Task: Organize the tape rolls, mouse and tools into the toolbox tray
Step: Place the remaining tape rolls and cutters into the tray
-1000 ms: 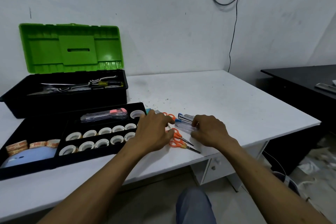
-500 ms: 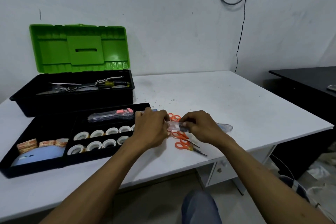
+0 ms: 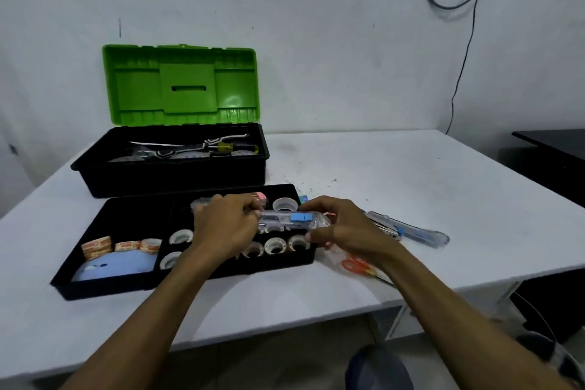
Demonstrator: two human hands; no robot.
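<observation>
A black toolbox tray lies on the white table. Both hands hold a clear-packaged blue utility knife level above the tray's right compartment: my left hand grips its left end, my right hand pinches its right end. Under it sit several white tape rolls. The left compartment holds orange-printed tape rolls and a light blue mouse. A pink-tipped knife shows behind my left hand. Orange scissors and another packaged blue knife lie on the table to the right.
The open toolbox with its green lid up stands behind the tray and holds a screwdriver and other tools. The table's front edge is near me. A dark desk stands at the far right. A cable hangs on the wall.
Both hands have carried the packaged blue knife leftward from the table beside the scissors to above the tray's right compartment. The view has turned left.
</observation>
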